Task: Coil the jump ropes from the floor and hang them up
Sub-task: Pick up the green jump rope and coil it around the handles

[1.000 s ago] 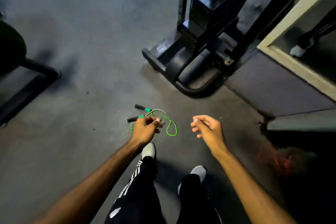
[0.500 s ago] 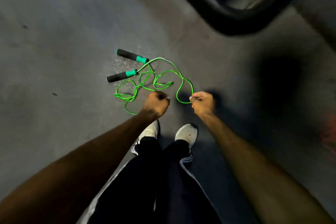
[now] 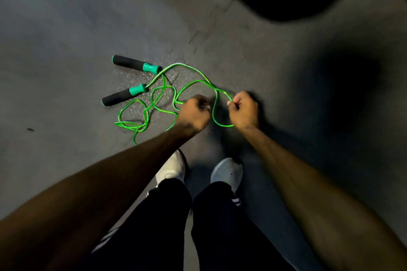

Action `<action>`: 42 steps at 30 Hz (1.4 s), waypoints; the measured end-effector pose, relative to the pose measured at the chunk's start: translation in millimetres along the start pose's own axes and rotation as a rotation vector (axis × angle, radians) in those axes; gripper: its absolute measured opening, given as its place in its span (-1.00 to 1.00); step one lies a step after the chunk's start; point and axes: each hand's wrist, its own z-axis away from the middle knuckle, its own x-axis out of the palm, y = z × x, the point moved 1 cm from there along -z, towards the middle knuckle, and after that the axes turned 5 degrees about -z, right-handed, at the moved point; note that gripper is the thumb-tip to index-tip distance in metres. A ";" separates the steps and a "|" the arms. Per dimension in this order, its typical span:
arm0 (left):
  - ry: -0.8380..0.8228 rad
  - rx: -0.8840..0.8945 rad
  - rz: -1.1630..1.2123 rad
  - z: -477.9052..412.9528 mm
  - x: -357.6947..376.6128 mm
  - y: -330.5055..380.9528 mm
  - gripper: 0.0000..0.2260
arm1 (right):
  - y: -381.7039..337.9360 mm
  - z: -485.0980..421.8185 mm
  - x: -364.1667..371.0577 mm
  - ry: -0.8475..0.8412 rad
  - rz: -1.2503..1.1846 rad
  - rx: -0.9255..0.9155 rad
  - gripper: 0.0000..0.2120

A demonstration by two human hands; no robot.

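**Green jump rope: uncoiled, tangled, one stretch held in both hands**

One jump rope: glossy bright-green cord, two black foam handles with teal collars.
- Far handle: flat on the floor, up and left of the left hand, well apart from it.
- Near handle: also flat, left of that hand, collar end pointing toward the hands.
- Cord leaves both collars and arcs over to the right hand, pinched at its fingertips.
- Left hand grips another stretch.
- Between the hands, a slack U-shaped loop.
- Left of the left hand: loose overlapping loops, no neat coil. One strand runs out of sight behind the left forearm.
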 end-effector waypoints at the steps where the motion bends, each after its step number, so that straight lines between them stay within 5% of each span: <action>1: 0.019 0.036 -0.044 11.6 -10.1 11.4 -0.68 | -10.3 10.6 -9.8 -0.030 -0.044 -0.008 -0.85; 5: 0.010 0.283 -0.337 91.9 -70.6 72.5 -0.43 | -92.9 79.2 -80.7 -0.155 -0.206 -0.095 -0.77; 8: -0.027 0.390 -0.470 164.4 -124.2 121.2 -0.59 | -162.6 144.5 -143.9 -0.201 -0.273 -0.132 -0.76; 12: -0.068 0.437 -0.398 264.5 -181.3 171.0 -0.73 | -236.6 230.9 -218.7 -0.202 -0.325 -0.132 -0.78; 22: -0.148 0.624 -0.237 501.3 -285.5 207.7 -0.66 | -344.1 471.0 -365.1 0.010 -0.460 -0.143 -0.87; 28: -0.255 0.792 -0.186 589.5 -310.4 193.5 -0.76 | -355.8 599.2 -367.5 -0.143 -0.446 -0.205 -0.91; 38: -0.397 1.002 -0.218 701.7 -349.0 164.0 -0.78 | -342.5 741.0 -403.4 0.480 -0.474 -0.258 -0.83; 42: -0.420 0.971 -0.102 747.1 -340.2 144.7 -0.76 | -330.8 799.1 -400.0 0.444 -0.470 -0.286 -0.90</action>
